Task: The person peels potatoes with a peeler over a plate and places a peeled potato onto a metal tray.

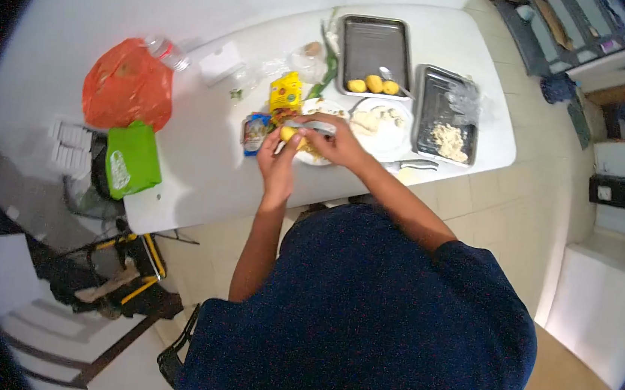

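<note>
A small yellow potato-like piece (288, 133) is held in my left hand (278, 160), its fingers closed round it. My right hand (338, 143) touches the same piece from the right, its fingers closed on a spoon or small tool with a shiny metal part (320, 127). Both hands are over a white plate (326, 106) that holds brownish scraps. A yellow packet (285, 91) and a blue packet (255, 134) lie just beyond and left of my hands. To the right, a second white plate (390, 144) carries pale pieces.
A dark tray (376, 47) holds several yellow pieces; another tray (437, 94) has pale crumbled food and plastic film. A knife (417, 164) lies near the table's front edge. A red bag (129, 85), green bag (134, 161) and clear bottle (167, 52) are at left.
</note>
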A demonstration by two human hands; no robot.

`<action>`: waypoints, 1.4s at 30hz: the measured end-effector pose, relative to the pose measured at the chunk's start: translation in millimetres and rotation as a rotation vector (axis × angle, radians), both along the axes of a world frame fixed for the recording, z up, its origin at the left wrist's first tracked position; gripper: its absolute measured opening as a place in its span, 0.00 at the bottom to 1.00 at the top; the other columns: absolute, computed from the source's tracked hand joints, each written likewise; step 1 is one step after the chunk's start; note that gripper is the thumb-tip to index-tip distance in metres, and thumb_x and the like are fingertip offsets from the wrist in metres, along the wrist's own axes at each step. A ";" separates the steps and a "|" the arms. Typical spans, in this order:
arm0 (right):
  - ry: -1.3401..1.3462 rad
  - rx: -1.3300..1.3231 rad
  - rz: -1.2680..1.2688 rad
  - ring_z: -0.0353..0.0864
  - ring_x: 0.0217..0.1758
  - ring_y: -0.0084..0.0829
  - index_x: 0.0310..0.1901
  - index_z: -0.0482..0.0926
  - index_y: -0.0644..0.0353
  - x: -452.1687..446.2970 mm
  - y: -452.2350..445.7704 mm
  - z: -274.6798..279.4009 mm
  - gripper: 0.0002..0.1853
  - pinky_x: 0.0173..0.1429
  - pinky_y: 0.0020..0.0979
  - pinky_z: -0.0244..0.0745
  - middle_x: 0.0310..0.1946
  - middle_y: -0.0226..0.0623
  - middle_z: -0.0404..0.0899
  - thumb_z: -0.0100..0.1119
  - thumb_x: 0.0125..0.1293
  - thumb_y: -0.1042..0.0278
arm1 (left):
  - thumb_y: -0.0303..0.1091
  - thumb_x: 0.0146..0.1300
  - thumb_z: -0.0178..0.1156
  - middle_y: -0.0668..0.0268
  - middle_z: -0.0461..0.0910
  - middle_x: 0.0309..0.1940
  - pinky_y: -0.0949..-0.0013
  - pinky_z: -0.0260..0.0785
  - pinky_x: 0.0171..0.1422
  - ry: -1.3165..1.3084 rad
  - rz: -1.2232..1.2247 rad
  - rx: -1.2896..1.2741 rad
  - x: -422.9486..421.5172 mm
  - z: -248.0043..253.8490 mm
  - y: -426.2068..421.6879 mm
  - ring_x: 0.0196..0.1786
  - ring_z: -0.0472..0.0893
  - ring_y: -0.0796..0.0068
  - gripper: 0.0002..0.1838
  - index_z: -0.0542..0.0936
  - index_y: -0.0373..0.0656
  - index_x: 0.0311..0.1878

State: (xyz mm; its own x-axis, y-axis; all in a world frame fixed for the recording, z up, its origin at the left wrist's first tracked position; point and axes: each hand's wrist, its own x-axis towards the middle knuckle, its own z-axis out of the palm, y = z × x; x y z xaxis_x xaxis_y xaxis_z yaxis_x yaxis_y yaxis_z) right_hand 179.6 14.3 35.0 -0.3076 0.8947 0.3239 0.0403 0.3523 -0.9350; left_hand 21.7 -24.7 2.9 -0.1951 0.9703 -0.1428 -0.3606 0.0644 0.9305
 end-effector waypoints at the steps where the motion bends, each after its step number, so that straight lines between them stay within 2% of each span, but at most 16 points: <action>1: 0.008 0.026 -0.009 0.84 0.52 0.44 0.49 0.82 0.65 0.0 -0.1 6.1 0.14 0.59 0.37 0.75 0.47 0.47 0.84 0.61 0.67 0.65 | 0.26 0.64 0.66 0.62 0.79 0.52 0.73 0.73 0.57 -0.019 0.006 0.009 -2.0 -2.4 -0.7 0.52 0.78 0.76 0.20 0.75 0.33 0.58; 5: 0.020 0.000 0.006 0.84 0.52 0.44 0.49 0.82 0.65 0.8 -0.3 6.8 0.14 0.59 0.37 0.75 0.46 0.47 0.85 0.61 0.66 0.66 | 0.27 0.65 0.65 0.62 0.79 0.52 0.74 0.74 0.55 -0.144 -0.012 -0.048 -5.3 7.3 -3.9 0.52 0.79 0.77 0.19 0.76 0.35 0.58; 8: -0.027 -0.136 0.019 0.84 0.51 0.45 0.49 0.81 0.65 5.6 -1.9 -1.9 0.14 0.59 0.36 0.75 0.45 0.49 0.84 0.61 0.66 0.67 | 0.27 0.66 0.64 0.63 0.79 0.52 0.73 0.75 0.54 -0.132 -0.029 -0.083 -2.6 6.1 -5.2 0.50 0.79 0.77 0.19 0.76 0.36 0.58; 12: -0.034 0.024 -0.054 0.84 0.48 0.44 0.48 0.82 0.65 0.6 0.2 -9.7 0.13 0.56 0.36 0.76 0.43 0.49 0.84 0.62 0.65 0.66 | 0.27 0.64 0.66 0.65 0.80 0.49 0.77 0.73 0.52 -0.027 -0.108 -0.073 -6.8 -17.5 -0.5 0.49 0.79 0.81 0.18 0.78 0.36 0.56; 13: -0.063 0.019 -0.075 0.85 0.48 0.41 0.48 0.82 0.65 -0.1 1.7 -8.3 0.14 0.55 0.34 0.76 0.44 0.49 0.84 0.62 0.65 0.67 | 0.26 0.62 0.67 0.65 0.80 0.49 0.77 0.72 0.53 0.112 -0.057 -0.015 3.8 -5.9 -5.8 0.50 0.78 0.80 0.18 0.78 0.37 0.55; 16: -0.069 -0.140 -0.046 0.82 0.45 0.23 0.49 0.81 0.66 4.5 7.9 6.9 0.13 0.52 0.27 0.76 0.41 0.38 0.86 0.60 0.68 0.68 | 0.26 0.62 0.67 0.65 0.80 0.49 0.74 0.72 0.56 -0.042 -0.087 -0.071 22.0 -2.2 -14.7 0.51 0.78 0.78 0.18 0.78 0.36 0.56; 17: 0.009 -0.099 -0.059 0.80 0.41 0.20 0.49 0.82 0.65 4.5 13.2 -5.6 0.12 0.47 0.23 0.76 0.38 0.33 0.85 0.60 0.69 0.69 | 0.25 0.63 0.66 0.65 0.80 0.51 0.72 0.71 0.59 -0.098 -0.084 -0.050 24.3 -1.2 -13.8 0.52 0.78 0.77 0.20 0.76 0.35 0.58; 21: 0.117 -0.233 -0.120 0.75 0.35 0.14 0.50 0.82 0.65 9.8 10.3 -5.4 0.11 0.38 0.19 0.70 0.36 0.28 0.83 0.59 0.70 0.69 | 0.20 0.66 0.57 0.61 0.76 0.57 0.65 0.71 0.65 -0.226 -0.071 -0.082 17.4 -0.6 -9.0 0.59 0.77 0.70 0.24 0.69 0.36 0.66; 24: 0.167 -0.321 -0.153 0.72 0.32 0.13 0.50 0.82 0.65 10.6 7.1 -6.2 0.12 0.35 0.19 0.67 0.32 0.26 0.80 0.59 0.71 0.68 | 0.19 0.66 0.57 0.61 0.76 0.58 0.64 0.70 0.66 -0.268 -0.086 0.011 7.5 11.5 -10.6 0.62 0.75 0.69 0.25 0.68 0.38 0.66; 25: 0.201 -0.372 -0.136 0.74 0.34 0.16 0.49 0.82 0.66 12.1 6.7 -3.2 0.12 0.39 0.20 0.71 0.35 0.30 0.82 0.61 0.70 0.68 | 0.18 0.64 0.59 0.60 0.75 0.58 0.65 0.71 0.65 -0.262 -0.086 0.040 3.1 9.5 -9.0 0.61 0.75 0.69 0.27 0.68 0.37 0.66; 29: 0.260 -0.431 -0.054 0.74 0.34 0.16 0.49 0.82 0.66 15.1 5.8 -5.8 0.12 0.39 0.20 0.71 0.35 0.31 0.81 0.61 0.70 0.67 | 0.14 0.58 0.64 0.60 0.75 0.58 0.67 0.72 0.63 -0.197 -0.076 0.125 -4.2 7.4 -4.6 0.61 0.75 0.69 0.30 0.69 0.37 0.64; 32: 0.185 -0.422 -0.072 0.77 0.37 0.18 0.49 0.82 0.66 10.9 2.2 2.5 0.12 0.42 0.22 0.74 0.37 0.33 0.83 0.61 0.70 0.68 | 0.14 0.54 0.66 0.60 0.75 0.58 0.68 0.73 0.62 -0.064 -0.074 0.137 -6.9 15.7 -0.2 0.60 0.75 0.69 0.31 0.70 0.37 0.62; 35: 0.136 -0.266 -0.006 0.76 0.41 0.17 0.52 0.81 0.66 8.9 1.9 12.5 0.13 0.47 0.22 0.74 0.39 0.32 0.83 0.59 0.70 0.69 | 0.14 0.52 0.69 0.60 0.76 0.57 0.68 0.74 0.60 0.006 -0.066 0.131 -5.8 24.1 1.0 0.59 0.76 0.70 0.32 0.71 0.36 0.61; 38: 0.130 -0.267 0.038 0.78 0.44 0.21 0.51 0.81 0.67 10.7 0.9 24.5 0.13 0.50 0.25 0.74 0.42 0.35 0.85 0.60 0.69 0.68 | 0.15 0.50 0.71 0.59 0.77 0.55 0.69 0.75 0.59 0.024 -0.062 0.124 -5.8 19.5 2.3 0.56 0.78 0.71 0.31 0.71 0.35 0.59; 42: -0.031 -0.153 0.073 0.81 0.46 0.26 0.48 0.83 0.66 13.4 4.4 35.4 0.13 0.54 0.28 0.75 0.43 0.40 0.85 0.62 0.67 0.68 | 0.16 0.50 0.72 0.59 0.80 0.50 0.70 0.76 0.56 0.036 -0.047 0.097 -3.5 16.7 2.9 0.52 0.80 0.73 0.29 0.72 0.34 0.56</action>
